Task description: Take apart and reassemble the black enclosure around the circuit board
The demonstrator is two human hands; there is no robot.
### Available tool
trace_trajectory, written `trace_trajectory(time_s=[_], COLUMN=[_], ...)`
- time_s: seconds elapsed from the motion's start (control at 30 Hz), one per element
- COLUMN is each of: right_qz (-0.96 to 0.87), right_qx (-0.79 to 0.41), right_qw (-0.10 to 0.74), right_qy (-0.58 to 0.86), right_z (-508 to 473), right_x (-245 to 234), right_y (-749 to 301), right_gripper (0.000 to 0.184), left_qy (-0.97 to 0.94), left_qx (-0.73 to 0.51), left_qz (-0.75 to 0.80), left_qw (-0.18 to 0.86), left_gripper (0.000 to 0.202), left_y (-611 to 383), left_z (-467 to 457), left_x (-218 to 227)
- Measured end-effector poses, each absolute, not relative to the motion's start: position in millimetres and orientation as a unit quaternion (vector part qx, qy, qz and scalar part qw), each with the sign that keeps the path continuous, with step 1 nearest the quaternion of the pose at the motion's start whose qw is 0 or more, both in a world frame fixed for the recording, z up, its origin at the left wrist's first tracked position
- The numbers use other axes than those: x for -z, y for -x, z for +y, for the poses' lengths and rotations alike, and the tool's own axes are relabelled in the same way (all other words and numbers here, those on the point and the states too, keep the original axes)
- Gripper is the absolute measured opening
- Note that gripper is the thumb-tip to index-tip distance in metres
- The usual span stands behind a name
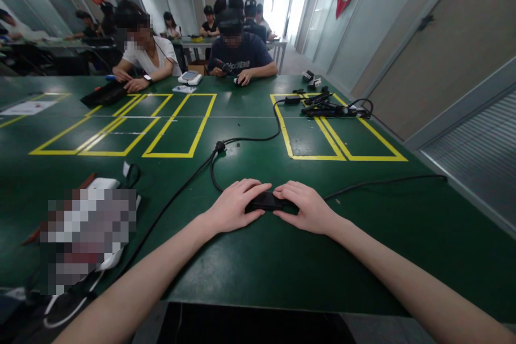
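Observation:
A black power adapter [267,201], a slim brick with a cord at each end, lies at the middle front of the green table. My left hand [237,205] grips its left end, thumb at the near side and fingers over the far side. Around the right end, where a cord joins, my right hand [303,205] is closed with thumb and fingers. One black cord [213,169] runs from beneath my left hand up to a dark knot or plug [220,146]. Another cord [382,180] stretches from my right hand toward the table's right edge.
Yellow tape rectangles [192,134] mark the green table [258,274]. A tangle of black cables [328,107] with adapters lies at the back right. White devices, partly blurred, lie at left beside a white cable [66,322]. Two people [242,56] [151,54] sit opposite.

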State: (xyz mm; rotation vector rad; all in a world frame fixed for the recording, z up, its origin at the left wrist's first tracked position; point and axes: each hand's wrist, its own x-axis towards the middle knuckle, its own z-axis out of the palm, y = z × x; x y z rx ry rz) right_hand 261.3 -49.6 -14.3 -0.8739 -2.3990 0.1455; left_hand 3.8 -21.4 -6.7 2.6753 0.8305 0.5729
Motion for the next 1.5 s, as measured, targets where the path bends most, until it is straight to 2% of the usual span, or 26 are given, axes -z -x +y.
trace_trajectory(time_s=[0.23, 0.4, 0.5, 0.6, 0.77, 0.9, 1.1, 1.27, 1.5], right_qz=[-0.882, -0.894, -0.904, -0.911, -0.92, -0.913, -0.908, -0.906, -0.908], right_qx=[-0.063, -0.061, -0.046, -0.032, -0.008, -0.013, -0.034, -0.015, 0.02], right_qw=[0.29, 0.245, 0.205, 0.183, 0.168, 0.195, 0.212, 0.223, 0.246], right_qy=[0.366, 0.371, 0.373, 0.368, 0.354, 0.357, 0.359, 0.359, 0.338], right_z=[-47.0, -47.6, -50.8, -54.1, -56.9, -55.6, -53.7, -54.2, -52.8], right_x=[19.0, 21.0, 19.5, 17.3, 16.0, 16.8, 17.3, 17.2, 15.1], right_y=[-258.1, -254.9, -254.4, -253.9, -253.7, -256.6, -257.6, -260.2, -258.2], right_gripper=[0.027, 0.031, 0.03, 0.028, 0.028, 0.027, 0.027, 0.025, 0.029], left_qy=[-0.933, -0.937, -0.94, -0.95, -0.961, -0.955, -0.955, -0.946, -0.947], left_qx=[-0.185, -0.163, -0.142, -0.132, -0.139, -0.165, -0.161, -0.191, -0.175], left_qz=[0.282, 0.298, 0.299, 0.265, 0.228, 0.234, 0.242, 0.247, 0.252], left_qw=[0.127, 0.086, 0.087, 0.096, 0.077, 0.078, 0.065, 0.083, 0.094], left_gripper=[0.035, 0.04, 0.026, 0.021, 0.024, 0.032, 0.032, 0.039, 0.036], left_y=[-8.4, -15.6, -15.2, -11.7, -6.9, -4.4, -2.3, -3.5, -4.4], left_z=[-20.4, -22.9, -21.7, -19.3, -17.4, -16.8, -18.9, -20.5, -22.8], left_x=[2.1, 1.8, 3.6, 2.5, -1.3, -1.5, -0.7, 0.9, 2.9])
